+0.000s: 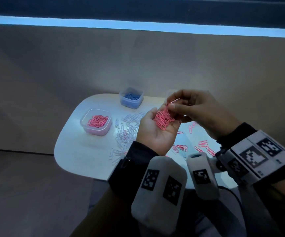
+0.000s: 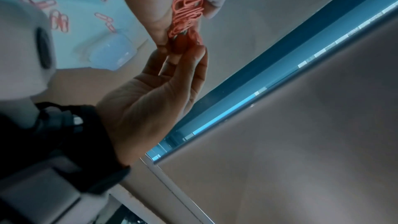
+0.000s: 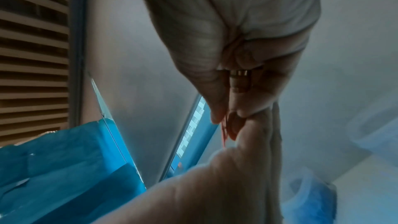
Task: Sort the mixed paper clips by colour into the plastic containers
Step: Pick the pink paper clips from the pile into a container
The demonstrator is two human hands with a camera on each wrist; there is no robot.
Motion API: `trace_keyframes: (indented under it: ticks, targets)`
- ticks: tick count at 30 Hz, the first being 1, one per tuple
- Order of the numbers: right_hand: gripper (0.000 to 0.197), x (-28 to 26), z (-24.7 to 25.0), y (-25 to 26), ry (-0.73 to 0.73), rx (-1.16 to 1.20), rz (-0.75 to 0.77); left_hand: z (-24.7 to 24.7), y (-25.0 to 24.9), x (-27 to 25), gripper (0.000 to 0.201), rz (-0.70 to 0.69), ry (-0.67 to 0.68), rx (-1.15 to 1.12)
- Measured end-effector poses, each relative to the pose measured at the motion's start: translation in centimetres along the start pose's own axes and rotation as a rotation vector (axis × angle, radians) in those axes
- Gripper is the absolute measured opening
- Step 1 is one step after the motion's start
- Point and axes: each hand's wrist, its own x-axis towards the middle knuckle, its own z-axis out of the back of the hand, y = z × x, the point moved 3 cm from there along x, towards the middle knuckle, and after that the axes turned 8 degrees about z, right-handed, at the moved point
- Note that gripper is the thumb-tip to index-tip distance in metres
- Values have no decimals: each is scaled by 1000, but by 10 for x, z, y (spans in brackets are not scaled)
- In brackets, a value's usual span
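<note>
Pink paper clips [image 1: 164, 119] lie heaped in my left hand [image 1: 155, 129], palm up and cupped round them above the white table [image 1: 80, 151]. White clips [image 1: 124, 132] and loose pink clips [image 1: 203, 145] litter the top; the pink container [image 1: 96, 121] and blue container [image 1: 131, 98] stand left. My right hand [image 1: 201, 110] arches over, thumb and forefinger pinching one pink clip [image 1: 175, 100]. Brown wall behind.
</note>
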Motion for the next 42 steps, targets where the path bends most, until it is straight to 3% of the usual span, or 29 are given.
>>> trace_keyframes:
  ticks: [6, 9, 10, 12, 14, 15, 19, 22, 27, 34, 39, 42]
  targets:
    - [15, -9, 25, 14, -216, -107, 150, -12, -1, -8, 42, 30, 69, -4]
    - [17, -20, 47, -4, -280, -137, 87, -11, -9, -12, 39, 15, 43, 12]
    - [17, -24, 52, -15, -227, -194, 23, -8, -10, -12, 38, 14, 13, -6]
    - [12, -32, 55, -47, 25, -471, -186, 1, -11, -12, 35, 25, -50, -36]
    - [31, -42, 59, -80, 283, -837, -389, 9, -6, -11, 29, 68, -76, 1]
    - [45, -45, 63, -92, 331, -961, -445, 12, -2, -12, 24, 96, -76, 37]
    - [83, -52, 68, -112, 289, -977, -503, 19, 14, -10, 11, 163, -55, 107]
    - [92, -47, 70, -115, 291, -898, -479, 16, 18, -6, 16, 193, -87, 193]
    - [70, -34, 73, -117, 377, -908, -457, 10, 16, -1, 33, 189, -111, 249]
    - [41, -28, 68, -118, 336, -860, -334, 19, 23, -10, 31, 180, -121, 144]
    - [29, -29, 69, -122, 302, -772, -426, 16, 21, -17, 13, 149, -117, 118]
    - [26, -25, 64, -126, 289, -898, -400, 16, 18, -15, 17, 142, -117, 101]
